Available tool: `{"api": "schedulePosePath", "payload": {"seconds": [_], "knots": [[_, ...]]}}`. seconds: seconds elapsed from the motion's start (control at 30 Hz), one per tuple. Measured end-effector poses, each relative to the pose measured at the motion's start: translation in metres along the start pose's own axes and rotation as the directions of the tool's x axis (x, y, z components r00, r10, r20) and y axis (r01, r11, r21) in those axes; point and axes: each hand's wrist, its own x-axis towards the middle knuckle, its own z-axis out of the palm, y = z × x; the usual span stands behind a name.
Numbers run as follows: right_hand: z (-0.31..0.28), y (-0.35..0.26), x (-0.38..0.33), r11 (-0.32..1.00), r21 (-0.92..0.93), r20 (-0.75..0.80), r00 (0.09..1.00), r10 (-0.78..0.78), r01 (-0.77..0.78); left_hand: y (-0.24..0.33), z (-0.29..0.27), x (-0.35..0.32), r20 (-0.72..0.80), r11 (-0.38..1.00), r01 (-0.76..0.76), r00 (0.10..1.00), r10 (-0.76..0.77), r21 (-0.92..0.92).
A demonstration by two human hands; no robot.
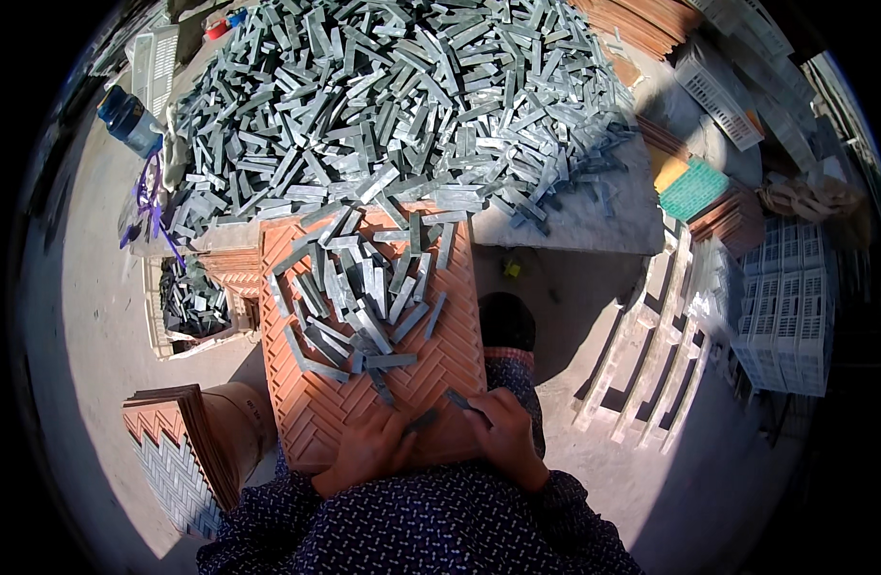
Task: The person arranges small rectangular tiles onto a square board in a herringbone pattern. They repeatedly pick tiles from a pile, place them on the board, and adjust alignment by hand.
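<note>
An orange herringbone-grooved tray [440, 350] lies in front of me, its far end against the table edge. Loose grey-green stone strips [368, 287] are heaped on its far half; the near grooves show bare. My right hand [507, 431], at the tray's near right, pinches a short dark stone strip [456, 399] between thumb and fingers. On the near left, my left hand [371, 445] is curled low over the tray, with another dark strip [423, 420] at its thumb. One more strip [381, 386] lies just beyond its fingertips.
A big pile of stone strips [392, 105] covers the table [574, 225]. At left are a blue-lidded jar [132, 123], a crate of dark pieces [196, 302] and a stack of trays [177, 450], the front one filled. A wooden pallet [646, 359] and pale plastic crates [785, 302] stand right.
</note>
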Motion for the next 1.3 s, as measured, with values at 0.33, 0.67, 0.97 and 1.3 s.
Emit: {"api": "schedulePosePath", "payload": {"seconds": [0.33, 0.67, 0.97, 1.3], "knots": [[-0.003, 0.004, 0.009, 0.993, 0.048, 0.124, 0.987, 0.100, -0.107, 0.005, 0.002, 0.007, -0.103, 0.999, -0.025, 0.994, 0.022, -0.029], [-0.008, 0.003, 0.007, 0.993, 0.093, 0.079, 0.995, 0.065, -0.072, 0.007, 0.008, 0.021, 0.020, 0.998, -0.013, 1.000, 0.012, 0.064], [-0.006, 0.009, 0.060, 0.982, -0.020, -0.015, 0.982, -0.187, 0.187, 0.006, 0.008, 0.028, 0.032, 0.998, -0.042, 0.999, 0.041, 0.037], [-0.003, 0.014, 0.141, 0.760, -0.215, 0.171, 0.790, -0.589, 0.613, -0.013, -0.031, 0.055, -0.187, 0.978, -0.090, 0.974, 0.126, 0.190]]}}
